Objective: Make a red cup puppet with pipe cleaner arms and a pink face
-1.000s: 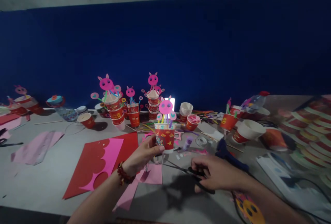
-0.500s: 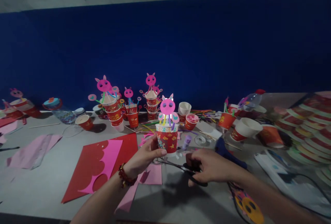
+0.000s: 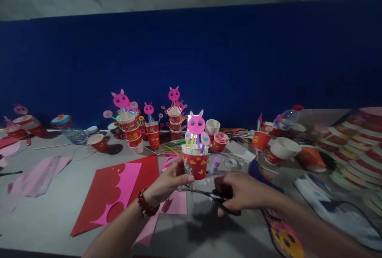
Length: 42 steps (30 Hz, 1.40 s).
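Observation:
A red patterned paper cup (image 3: 195, 165) is held upright in my left hand (image 3: 174, 177), whose fingers wrap its left side with the thumb near the base. From the cup rises a pink paper face (image 3: 196, 125) with two ears, on coloured strips, with smaller pink discs bearing teal hearts. My right hand (image 3: 234, 192) is closed on black-handled scissors (image 3: 222, 201). Their blades point left, just below the cup. Under my left hand lie pink paper pieces (image 3: 176, 203) on the grey table (image 3: 44, 218).
Red sheets (image 3: 98, 190) with cut pink paper lie at left. Decorated cups (image 3: 131, 134) stand behind, near a blue partition (image 3: 191, 59). A purple glue stick (image 3: 215, 165) and tape roll (image 3: 230, 163) are right of the cup. Stacked cups (image 3: 358, 146) fill the far right.
The cup and its pink face have shifted slightly right and turned a little in my left hand. My right hand has barely moved with the scissors.

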Each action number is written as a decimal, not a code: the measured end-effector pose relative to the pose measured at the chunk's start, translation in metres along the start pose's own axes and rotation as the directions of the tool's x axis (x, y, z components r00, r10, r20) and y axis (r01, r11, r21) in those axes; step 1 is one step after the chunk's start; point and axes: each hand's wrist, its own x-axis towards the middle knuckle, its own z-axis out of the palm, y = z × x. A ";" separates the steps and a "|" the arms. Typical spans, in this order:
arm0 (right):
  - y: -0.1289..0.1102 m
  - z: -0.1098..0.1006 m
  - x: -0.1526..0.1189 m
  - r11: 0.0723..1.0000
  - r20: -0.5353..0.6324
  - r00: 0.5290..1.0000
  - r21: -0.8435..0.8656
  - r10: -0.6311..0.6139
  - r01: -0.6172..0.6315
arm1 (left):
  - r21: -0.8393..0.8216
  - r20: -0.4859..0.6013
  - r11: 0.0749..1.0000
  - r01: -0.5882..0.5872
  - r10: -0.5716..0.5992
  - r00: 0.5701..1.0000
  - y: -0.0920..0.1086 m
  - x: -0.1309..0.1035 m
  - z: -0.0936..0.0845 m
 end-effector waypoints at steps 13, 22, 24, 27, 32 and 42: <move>0.005 -0.009 0.008 0.998 0.107 0.993 0.005 -0.055 0.055 | 0.013 0.055 1.000 0.005 -0.005 0.998 0.003 0.000 0.000; 0.010 0.004 0.014 0.986 0.006 0.999 -0.159 -0.052 0.053 | 0.031 -0.008 0.999 0.013 -0.013 1.000 -0.004 0.005 -0.009; 0.011 0.009 0.012 0.980 -0.024 0.998 -0.193 -0.052 0.047 | 0.040 -0.021 0.999 0.000 0.001 1.000 -0.005 0.005 -0.011; 0.010 0.010 0.009 0.967 -0.029 0.999 -0.252 -0.044 0.036 | 0.049 -0.031 0.999 -0.019 0.021 0.999 -0.004 0.006 -0.011; 0.008 0.010 0.006 0.954 -0.024 1.000 -0.298 0.008 -0.015 | 0.011 -0.029 1.000 -0.016 0.017 0.999 0.000 0.009 -0.009; 0.043 0.109 0.009 0.930 -0.209 0.963 -0.289 0.170 -0.227 | 0.272 -0.219 0.956 -0.112 0.175 0.960 -0.024 0.001 -0.034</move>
